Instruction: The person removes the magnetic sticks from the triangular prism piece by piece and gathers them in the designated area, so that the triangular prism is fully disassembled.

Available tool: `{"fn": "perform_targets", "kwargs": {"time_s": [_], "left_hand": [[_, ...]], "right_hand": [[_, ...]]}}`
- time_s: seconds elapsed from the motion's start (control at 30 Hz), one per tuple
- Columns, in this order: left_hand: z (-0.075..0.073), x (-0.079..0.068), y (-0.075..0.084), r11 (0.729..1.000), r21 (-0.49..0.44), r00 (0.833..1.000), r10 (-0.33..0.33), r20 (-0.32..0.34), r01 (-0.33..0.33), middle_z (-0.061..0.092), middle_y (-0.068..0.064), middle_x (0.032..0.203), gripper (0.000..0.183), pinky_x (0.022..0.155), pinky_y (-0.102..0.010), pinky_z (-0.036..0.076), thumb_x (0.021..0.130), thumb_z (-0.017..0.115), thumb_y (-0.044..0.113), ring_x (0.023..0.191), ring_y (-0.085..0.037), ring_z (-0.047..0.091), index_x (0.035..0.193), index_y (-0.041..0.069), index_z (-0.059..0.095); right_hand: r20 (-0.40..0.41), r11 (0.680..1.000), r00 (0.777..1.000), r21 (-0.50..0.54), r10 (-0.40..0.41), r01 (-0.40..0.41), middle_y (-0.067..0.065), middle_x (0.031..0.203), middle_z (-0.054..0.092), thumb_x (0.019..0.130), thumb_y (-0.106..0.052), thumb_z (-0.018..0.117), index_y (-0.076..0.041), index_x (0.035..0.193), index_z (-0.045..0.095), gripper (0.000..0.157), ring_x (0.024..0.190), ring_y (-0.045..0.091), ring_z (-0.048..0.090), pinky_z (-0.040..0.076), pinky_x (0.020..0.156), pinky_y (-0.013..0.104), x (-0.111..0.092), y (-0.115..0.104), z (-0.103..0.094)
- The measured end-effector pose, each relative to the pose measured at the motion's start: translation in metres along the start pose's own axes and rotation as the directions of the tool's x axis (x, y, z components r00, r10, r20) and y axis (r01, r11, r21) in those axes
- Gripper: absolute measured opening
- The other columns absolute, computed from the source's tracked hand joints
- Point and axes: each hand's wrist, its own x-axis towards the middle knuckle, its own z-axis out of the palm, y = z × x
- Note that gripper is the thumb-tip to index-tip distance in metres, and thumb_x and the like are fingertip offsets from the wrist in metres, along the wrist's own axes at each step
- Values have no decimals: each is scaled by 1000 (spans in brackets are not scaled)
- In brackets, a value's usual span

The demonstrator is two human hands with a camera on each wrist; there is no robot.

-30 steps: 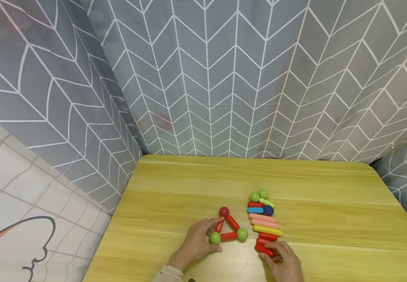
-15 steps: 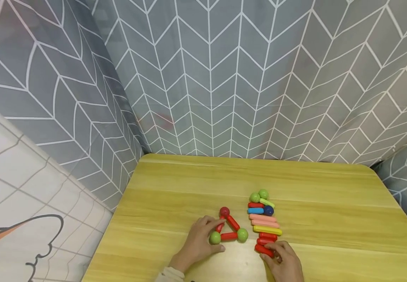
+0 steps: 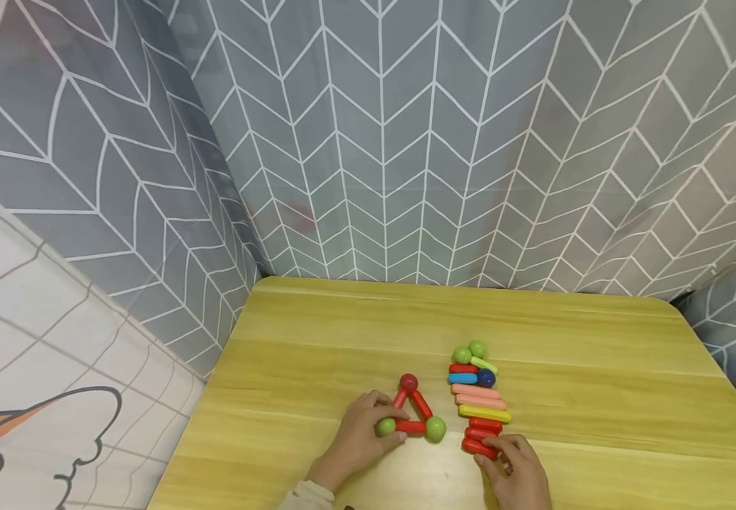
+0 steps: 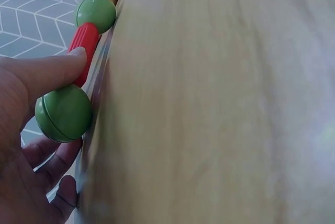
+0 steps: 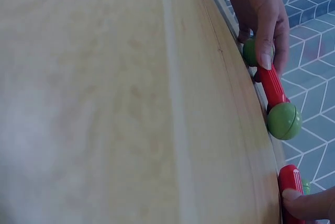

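Note:
A triangle of three red magnetic rods, with a dark red ball (image 3: 409,382) at its top corner and green balls at the lower corners, lies on the table. My left hand (image 3: 363,432) pinches the triangle's bottom red magnetic rod (image 3: 411,428) beside the left green ball (image 4: 65,113), thumb on the near side. Its fingers partly cover the left rod. To the right, my right hand (image 3: 516,467) pinches another red magnetic rod (image 3: 479,448), thumb in front in the right wrist view. That rod lies at the near end of a column, close against another red rod (image 3: 482,433).
Farther up the column lie a yellow rod (image 3: 484,414), two salmon rods (image 3: 477,396), a blue rod (image 3: 463,379), a dark blue ball (image 3: 486,377) and two green balls (image 3: 470,351). Patterned grey curtains (image 3: 393,142) hang beyond the wooden table (image 3: 316,319).
My left thumb and index finger have closed onto the triangle's bottom rod, and the triangle has turned slightly. My right hand has nudged its red rod nearer the neighbouring red rods.

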Motion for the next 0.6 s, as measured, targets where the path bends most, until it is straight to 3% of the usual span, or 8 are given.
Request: {"fn": "perform_targets", "kwargs": {"time_s": [0.17, 0.3, 0.5, 0.6], "left_hand": [[1, -1, -2, 1000, -14, 1000, -5, 2, 5, 62, 9, 115, 22, 93, -38, 45, 84, 79, 34, 107, -13, 55, 106, 34, 76], [2, -3, -2, 1000, -20, 1000, -20, 12, 20, 61, 11, 116, 22, 94, -38, 45, 85, 79, 35, 108, -12, 55, 106, 36, 75], [2, -5, -1, 1000, -22, 1000, -9, 7, 9, 61, 10, 116, 21, 93, -38, 45, 85, 79, 33, 108, -13, 55, 106, 34, 75], [2, -5, -1, 1000, -27, 1000, -7, 7, 7, 61, 9, 115, 21, 92, -35, 45, 85, 79, 33, 106, -12, 55, 106, 33, 76]], "right_hand": [[-7, 1000, 1000, -3, 16, -16, -1, 91, 63, 70, 1, 87, -8, 95, 77, 29, 72, -5, 43, 42, 56, 17, -1, -3, 2], [-30, 999, 999, -20, 24, -24, -1, 93, 63, 67, -3, 90, -8, 105, 75, 41, 75, 1, 47, 42, 59, 17, -3, -8, 2], [-95, 998, 994, 33, -51, 55, -4, 95, 63, 61, -4, 94, -11, 104, 75, 47, 80, 2, 53, 45, 61, 17, -3, -19, 12], [-78, 992, 993, 83, -86, 92, -3, 95, 63, 62, -3, 93, -9, 103, 75, 45, 82, 3, 55, 48, 63, 18, -3, -24, 18]]}}
